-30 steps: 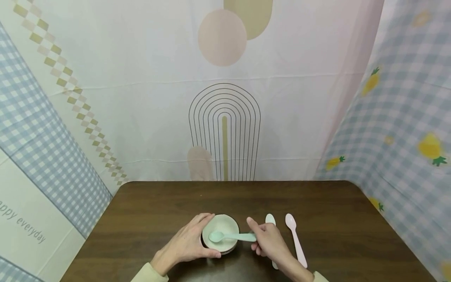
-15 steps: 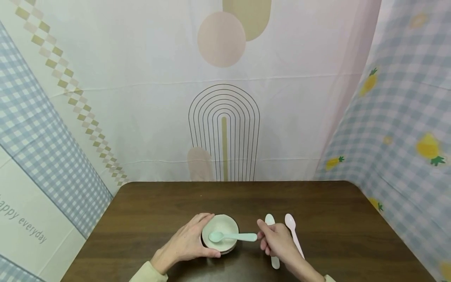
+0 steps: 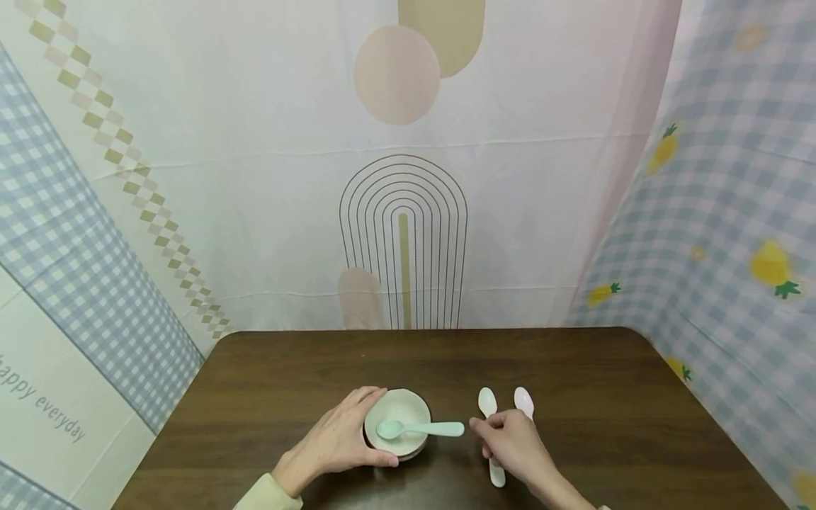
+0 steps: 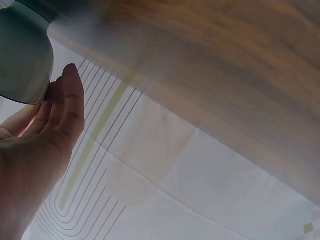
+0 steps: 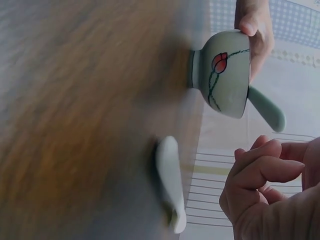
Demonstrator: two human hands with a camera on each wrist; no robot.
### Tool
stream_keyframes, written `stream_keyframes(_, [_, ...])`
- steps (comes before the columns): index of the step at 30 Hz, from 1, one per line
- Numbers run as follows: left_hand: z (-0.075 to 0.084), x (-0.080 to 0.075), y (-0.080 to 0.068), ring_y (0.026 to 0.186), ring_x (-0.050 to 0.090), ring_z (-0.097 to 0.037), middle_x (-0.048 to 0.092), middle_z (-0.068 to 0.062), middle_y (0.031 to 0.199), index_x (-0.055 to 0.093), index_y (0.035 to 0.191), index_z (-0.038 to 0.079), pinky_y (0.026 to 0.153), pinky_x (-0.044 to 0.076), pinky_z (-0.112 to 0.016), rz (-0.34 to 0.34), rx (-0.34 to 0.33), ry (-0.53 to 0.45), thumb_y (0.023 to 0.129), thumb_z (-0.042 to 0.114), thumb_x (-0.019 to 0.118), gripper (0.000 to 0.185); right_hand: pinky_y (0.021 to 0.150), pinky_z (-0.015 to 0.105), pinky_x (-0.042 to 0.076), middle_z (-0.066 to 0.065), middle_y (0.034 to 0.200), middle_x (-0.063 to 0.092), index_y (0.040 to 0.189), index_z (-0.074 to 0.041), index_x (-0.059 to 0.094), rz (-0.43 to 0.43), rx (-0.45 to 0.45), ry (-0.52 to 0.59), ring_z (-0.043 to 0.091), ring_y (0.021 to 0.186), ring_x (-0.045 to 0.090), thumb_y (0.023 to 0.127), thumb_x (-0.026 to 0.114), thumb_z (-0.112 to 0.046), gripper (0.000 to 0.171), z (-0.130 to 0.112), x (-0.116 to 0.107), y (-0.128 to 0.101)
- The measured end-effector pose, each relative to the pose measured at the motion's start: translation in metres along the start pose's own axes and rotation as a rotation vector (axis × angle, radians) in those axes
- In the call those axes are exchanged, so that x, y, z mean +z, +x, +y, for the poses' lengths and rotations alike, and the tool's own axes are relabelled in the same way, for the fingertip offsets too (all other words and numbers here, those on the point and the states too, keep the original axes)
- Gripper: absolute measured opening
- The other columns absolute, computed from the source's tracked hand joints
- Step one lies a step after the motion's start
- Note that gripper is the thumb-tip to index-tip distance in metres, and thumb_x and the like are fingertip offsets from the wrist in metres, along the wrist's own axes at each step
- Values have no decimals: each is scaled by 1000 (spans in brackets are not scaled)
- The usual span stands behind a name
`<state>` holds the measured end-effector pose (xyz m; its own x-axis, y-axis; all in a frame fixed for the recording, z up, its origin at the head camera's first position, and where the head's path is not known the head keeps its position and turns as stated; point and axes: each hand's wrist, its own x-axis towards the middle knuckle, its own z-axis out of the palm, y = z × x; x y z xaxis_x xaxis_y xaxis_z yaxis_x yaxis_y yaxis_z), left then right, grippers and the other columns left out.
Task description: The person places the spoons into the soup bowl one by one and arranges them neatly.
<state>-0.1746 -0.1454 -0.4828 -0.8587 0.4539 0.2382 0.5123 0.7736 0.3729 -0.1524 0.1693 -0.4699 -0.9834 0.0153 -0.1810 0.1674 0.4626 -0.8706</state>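
A small bowl (image 3: 414,402) stands on the table, pale inside, with a red flower and vine on its outside in the right wrist view. My left hand (image 3: 338,435) grips it from the left, thumb at the near side and fingers at the far side. A mint-green spoon (image 3: 436,428) lies across the bowl, its handle sticking out past the right rim. My right hand (image 3: 513,443) holds nothing, its fingers loosely curled just right of that handle. It hovers above a white spoon (image 3: 487,401) and covers part of a pale pink spoon (image 3: 524,399).
The brown wooden table (image 3: 287,368) has a far edge against a white printed cloth (image 3: 255,212). Blue-checked cloths hang at both sides, the right one (image 3: 701,248) printed with yellow fruit. In the right wrist view, one spoon (image 5: 171,172) lies flat on the tabletop, apart from the hand.
My right hand has let go of the mint-green spoon's handle and moved to the right. The spoon stays on the bowl, and my left hand has kept its grip.
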Motion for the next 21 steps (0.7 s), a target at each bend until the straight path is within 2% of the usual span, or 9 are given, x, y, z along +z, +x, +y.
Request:
stream_keyframes(7, [1, 0, 0, 131, 67, -25, 65, -5, 147, 60, 151, 7, 100, 62, -44, -7, -6, -6, 70, 72, 92, 109, 60, 26, 45, -4, 57, 62, 75, -10, 78, 86, -43, -128, 11, 60, 57, 94, 82, -29, 26, 4, -4, -4])
stream_keyframes(12, [1, 1, 1, 132, 67, -25, 66, -6, 147, 61, 151, 7, 102, 61, -44, -5, -8, -2, 70, 72, 93, 109, 63, 26, 45, -6, 59, 63, 74, -12, 78, 104, -47, -167, 10, 64, 57, 90, 85, -27, 23, 6, -7, -4])
stream_keyframes(21, [2, 0, 1, 133, 67, -26, 66, -6, 146, 61, 151, 7, 103, 61, -45, -8, -10, 4, 70, 71, 93, 108, 60, 25, 43, -6, 64, 66, 73, -14, 77, 123, -72, -258, 10, 67, 55, 85, 89, -26, 21, 13, -13, -3])
